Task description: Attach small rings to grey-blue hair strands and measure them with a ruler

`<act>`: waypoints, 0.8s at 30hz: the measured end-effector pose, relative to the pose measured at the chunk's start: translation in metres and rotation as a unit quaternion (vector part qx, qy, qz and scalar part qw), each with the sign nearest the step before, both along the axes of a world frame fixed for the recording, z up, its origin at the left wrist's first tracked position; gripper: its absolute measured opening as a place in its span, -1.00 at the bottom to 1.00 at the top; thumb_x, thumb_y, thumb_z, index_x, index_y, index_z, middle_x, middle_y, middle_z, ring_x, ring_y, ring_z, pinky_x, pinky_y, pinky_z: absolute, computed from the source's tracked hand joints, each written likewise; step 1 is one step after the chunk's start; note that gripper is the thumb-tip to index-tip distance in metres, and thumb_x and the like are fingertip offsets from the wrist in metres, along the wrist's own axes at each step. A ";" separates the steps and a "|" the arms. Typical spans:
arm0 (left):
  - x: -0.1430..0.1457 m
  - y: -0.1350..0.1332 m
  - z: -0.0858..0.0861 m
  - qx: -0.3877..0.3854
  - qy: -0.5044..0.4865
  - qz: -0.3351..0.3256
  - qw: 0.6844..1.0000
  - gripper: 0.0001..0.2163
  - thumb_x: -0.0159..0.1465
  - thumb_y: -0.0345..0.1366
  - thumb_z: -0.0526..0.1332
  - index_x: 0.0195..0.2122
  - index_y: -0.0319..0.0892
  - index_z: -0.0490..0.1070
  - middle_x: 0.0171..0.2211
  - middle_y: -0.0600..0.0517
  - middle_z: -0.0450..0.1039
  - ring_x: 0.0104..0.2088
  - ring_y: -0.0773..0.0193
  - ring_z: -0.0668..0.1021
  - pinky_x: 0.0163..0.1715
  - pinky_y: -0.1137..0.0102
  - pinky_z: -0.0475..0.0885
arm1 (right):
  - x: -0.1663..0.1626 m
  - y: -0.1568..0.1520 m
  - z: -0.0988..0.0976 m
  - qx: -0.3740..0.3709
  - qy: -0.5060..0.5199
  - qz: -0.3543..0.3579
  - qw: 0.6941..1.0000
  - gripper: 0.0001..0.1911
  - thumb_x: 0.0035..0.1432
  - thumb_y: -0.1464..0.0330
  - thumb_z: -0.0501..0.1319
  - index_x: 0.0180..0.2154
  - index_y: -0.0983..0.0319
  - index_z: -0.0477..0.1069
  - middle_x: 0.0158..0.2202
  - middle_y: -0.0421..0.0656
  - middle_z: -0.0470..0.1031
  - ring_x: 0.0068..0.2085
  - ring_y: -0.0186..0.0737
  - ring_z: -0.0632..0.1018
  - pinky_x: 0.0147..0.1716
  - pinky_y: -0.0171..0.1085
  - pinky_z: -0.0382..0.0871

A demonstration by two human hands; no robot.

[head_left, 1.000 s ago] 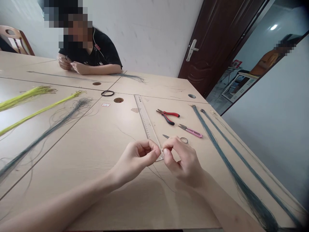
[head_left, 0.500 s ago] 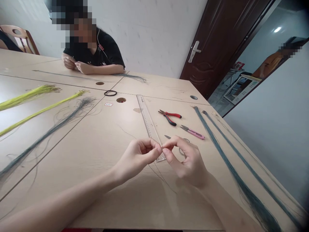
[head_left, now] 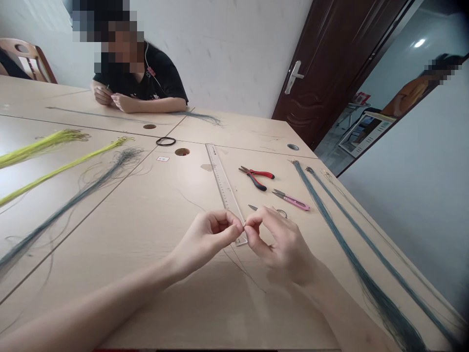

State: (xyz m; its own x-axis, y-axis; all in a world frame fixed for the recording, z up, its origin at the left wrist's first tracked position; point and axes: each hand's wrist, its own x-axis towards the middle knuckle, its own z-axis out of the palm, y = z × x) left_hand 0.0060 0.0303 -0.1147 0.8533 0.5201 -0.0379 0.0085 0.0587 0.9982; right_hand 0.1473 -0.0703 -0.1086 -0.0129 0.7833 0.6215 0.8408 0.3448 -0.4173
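My left hand (head_left: 212, 237) and my right hand (head_left: 284, 244) meet over the near end of a clear ruler (head_left: 221, 183). Each is closed in a pinch, thumb against forefinger, and the fingertips almost touch. A thin dark thread (head_left: 244, 270) trails below my left hand toward the table's near side, and a fine strand shows beyond that hand too. What lies between the fingertips is tiny and mostly covered. Small scissors (head_left: 253, 208) lie partly hidden behind my right hand.
Beyond my right hand lie red-and-black pliers (head_left: 261, 186) and pink thread snips (head_left: 295, 201). Blue-grey thread bundles (head_left: 330, 215) run along the right edge. Yellow bundles (head_left: 73, 168) and a grey bundle (head_left: 80, 200) lie left. Across the table sits a person (head_left: 161, 73).
The view has shifted slightly. Both hands keep their pinch at nearly the same spot, and my right hand's fingers have turned a little.
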 end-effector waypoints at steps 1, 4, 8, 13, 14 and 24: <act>0.000 0.000 0.000 0.002 0.000 0.000 1.000 -0.84 0.20 -0.29 0.19 -0.49 -0.24 0.35 -0.59 0.16 0.23 -0.55 0.45 0.23 -0.53 0.52 0.15 | 0.000 0.000 0.000 0.003 -0.011 -0.001 1.000 -0.89 0.20 0.52 0.08 -0.37 0.24 0.26 -0.50 -0.28 0.30 -0.46 -0.40 0.34 -0.35 -0.34 0.21; 0.001 0.001 0.000 0.005 0.001 -0.002 1.000 -0.85 0.21 -0.30 0.18 -0.48 -0.23 0.35 -0.59 0.16 0.24 -0.55 0.45 0.25 -0.52 0.52 0.16 | 0.001 0.000 0.001 0.011 -0.041 -0.002 0.999 -0.87 0.21 0.52 0.06 -0.38 0.23 0.26 -0.52 -0.27 0.28 -0.46 -0.37 0.31 -0.36 -0.32 0.20; 0.001 0.002 -0.002 0.011 0.004 -0.010 1.000 -0.83 0.23 -0.28 0.18 -0.47 -0.23 0.35 -0.58 0.15 0.28 -0.54 0.44 0.27 -0.51 0.52 0.18 | 0.000 0.002 0.001 0.013 -0.056 -0.010 0.998 -0.88 0.20 0.52 0.05 -0.38 0.23 0.25 -0.52 -0.27 0.28 -0.46 -0.37 0.32 -0.35 -0.33 0.21; 0.001 0.001 -0.003 0.036 0.018 -0.021 0.999 -0.79 0.26 -0.22 0.17 -0.41 -0.26 0.41 -0.47 0.07 0.42 -0.46 0.40 0.38 -0.44 0.49 0.24 | 0.001 0.003 -0.002 0.012 -0.061 -0.028 0.998 -0.89 0.19 0.50 0.06 -0.39 0.23 0.24 -0.53 -0.28 0.29 -0.47 -0.37 0.32 -0.35 -0.32 0.20; 0.001 0.001 -0.004 0.045 0.021 -0.020 0.999 -0.78 0.26 -0.21 0.16 -0.41 -0.26 0.42 -0.46 0.06 0.43 -0.45 0.39 0.39 -0.43 0.49 0.25 | 0.001 0.004 -0.002 0.012 -0.062 -0.031 0.998 -0.89 0.20 0.49 0.06 -0.39 0.23 0.24 -0.53 -0.28 0.28 -0.47 -0.37 0.32 -0.35 -0.32 0.20; 0.001 0.003 -0.002 0.109 0.027 0.009 0.994 -0.77 0.27 -0.20 0.12 -0.44 -0.25 0.34 -0.54 0.10 0.30 -0.50 0.38 0.31 -0.50 0.46 0.16 | 0.004 0.004 -0.004 -0.045 -0.012 -0.083 0.996 -0.88 0.18 0.43 0.06 -0.42 0.22 0.26 -0.53 -0.28 0.33 -0.47 -0.36 0.39 -0.38 -0.34 0.28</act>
State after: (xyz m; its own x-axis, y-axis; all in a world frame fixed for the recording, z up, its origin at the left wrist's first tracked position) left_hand 0.0074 0.0334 -0.1171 0.8438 0.5356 0.0321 0.0634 -0.1589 0.9853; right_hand 0.1517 -0.0666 -0.1126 0.1064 0.8280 0.5505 0.8934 0.1634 -0.4184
